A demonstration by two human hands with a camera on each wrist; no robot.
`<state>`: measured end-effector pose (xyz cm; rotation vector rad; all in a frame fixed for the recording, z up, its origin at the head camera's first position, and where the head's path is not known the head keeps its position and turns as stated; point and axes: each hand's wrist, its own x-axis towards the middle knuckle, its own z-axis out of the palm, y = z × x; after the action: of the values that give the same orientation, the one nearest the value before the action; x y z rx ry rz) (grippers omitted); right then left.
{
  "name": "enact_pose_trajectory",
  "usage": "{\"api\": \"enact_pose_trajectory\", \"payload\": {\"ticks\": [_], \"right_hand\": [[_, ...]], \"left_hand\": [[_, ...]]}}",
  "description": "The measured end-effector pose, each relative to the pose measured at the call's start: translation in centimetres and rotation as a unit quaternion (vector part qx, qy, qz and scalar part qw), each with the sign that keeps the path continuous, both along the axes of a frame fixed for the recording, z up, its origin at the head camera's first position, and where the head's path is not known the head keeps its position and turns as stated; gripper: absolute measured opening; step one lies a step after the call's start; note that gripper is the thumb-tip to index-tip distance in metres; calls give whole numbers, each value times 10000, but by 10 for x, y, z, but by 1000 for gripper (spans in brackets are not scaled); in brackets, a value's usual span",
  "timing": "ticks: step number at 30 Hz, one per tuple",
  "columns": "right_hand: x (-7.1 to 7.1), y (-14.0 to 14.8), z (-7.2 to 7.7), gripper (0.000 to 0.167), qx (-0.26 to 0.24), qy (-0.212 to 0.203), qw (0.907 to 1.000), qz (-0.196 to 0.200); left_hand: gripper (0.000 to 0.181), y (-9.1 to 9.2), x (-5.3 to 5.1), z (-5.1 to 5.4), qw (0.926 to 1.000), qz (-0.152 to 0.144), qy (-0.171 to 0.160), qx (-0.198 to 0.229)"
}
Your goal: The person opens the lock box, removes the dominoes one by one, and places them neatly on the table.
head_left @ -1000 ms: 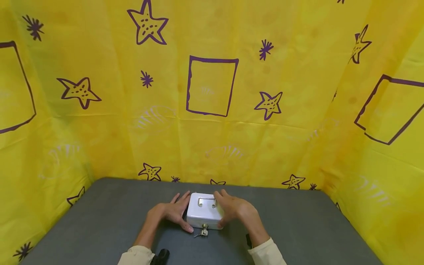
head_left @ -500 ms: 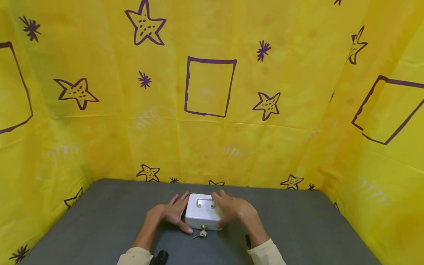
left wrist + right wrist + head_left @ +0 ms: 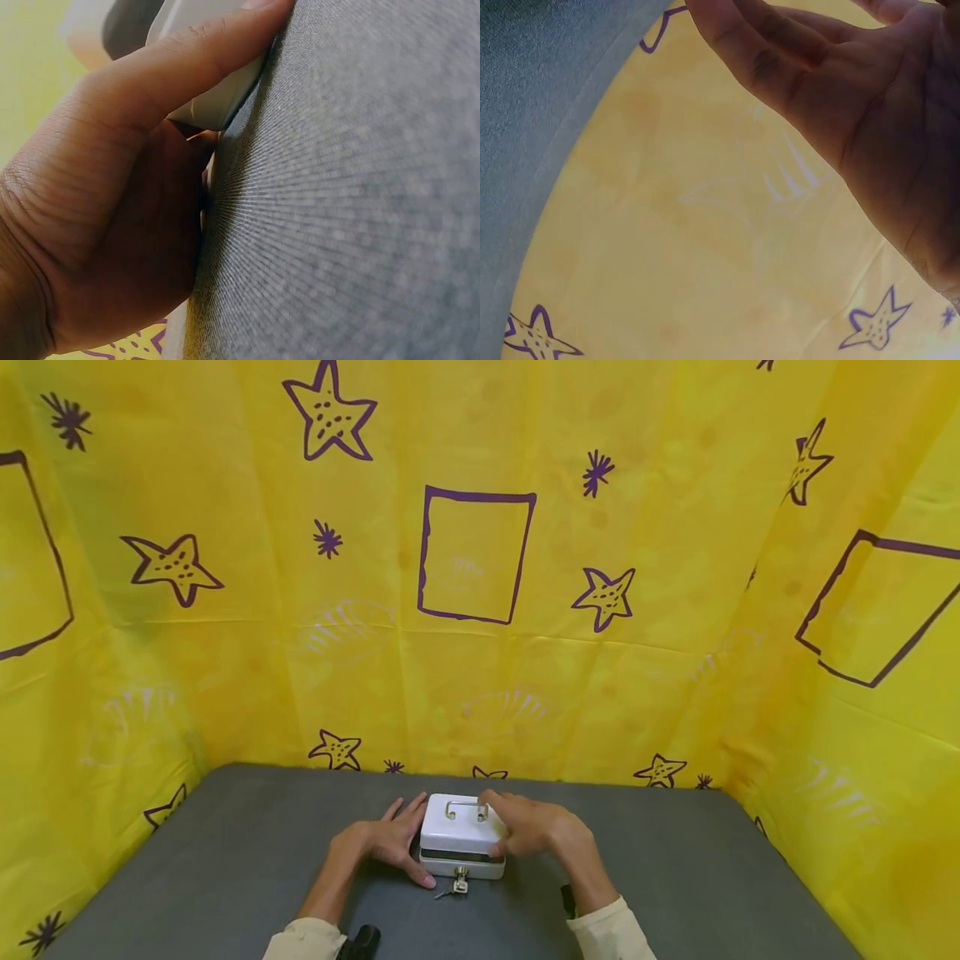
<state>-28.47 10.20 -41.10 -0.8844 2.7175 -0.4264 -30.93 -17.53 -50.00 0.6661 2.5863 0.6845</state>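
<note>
A white cash box (image 3: 480,869) with a metal handle (image 3: 467,804) on top stands on the grey table. Its lid (image 3: 450,833) is lifted a little, so a dark gap runs along the front. Keys (image 3: 461,885) hang from the front lock. The right hand (image 3: 532,823) grips the lid's right side, thumb toward the front edge, other fingers toward the back. At the box's left side rests the left hand (image 3: 388,843), fingers spread and thumb stretched along the front corner. In the left wrist view, that thumb lies against the box (image 3: 217,101). The right wrist view leaves the box out.
The grey tabletop (image 3: 675,877) extends around the box on all sides. Yellow cloth (image 3: 480,693) with purple stars and frames hangs behind the table and along both sides.
The right hand has raised the box's lid slightly from its closed position, and a dark gap has appeared at the front. The left hand has stayed beside the box.
</note>
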Motion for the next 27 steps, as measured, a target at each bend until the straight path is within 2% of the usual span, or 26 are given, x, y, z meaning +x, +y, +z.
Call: {"api": "enact_pose_trajectory", "payload": {"ticks": [5, 10, 13, 17, 19, 22, 25, 27], "right_hand": [[-4, 6, 1, 51, -118, -138, 9998, 41], [-7, 12, 3, 37, -398, -100, 9990, 184], [-9, 13, 4, 34, -627, -131, 9978, 186], [-9, 13, 3, 36, -836, 21, 9965, -77], [-10, 13, 1, 31, -869, 309, 9954, -257], [-13, 9, -3, 20, -907, 966, 9899, -499], [-16, 4, -9, 15, -1021, 1744, 9773, -642], [-18, 0, -12, 15, -1167, 2088, 9682, -732]], "left_hand": [[141, -5, -6, -9, 9996, -91, -114, 245], [142, -7, -10, -17, 9993, -18, -69, 360], [142, -6, -7, -12, 9997, 30, -112, 220], [139, -2, -2, -1, 9997, 125, -194, -10], [136, -1, -1, 2, 9996, 168, -166, -127], [132, -1, 0, 2, 9992, 198, -188, -285], [131, -1, 0, 1, 9992, 169, -201, -296], [130, -1, 0, 2, 9992, 157, -233, -271]]}}
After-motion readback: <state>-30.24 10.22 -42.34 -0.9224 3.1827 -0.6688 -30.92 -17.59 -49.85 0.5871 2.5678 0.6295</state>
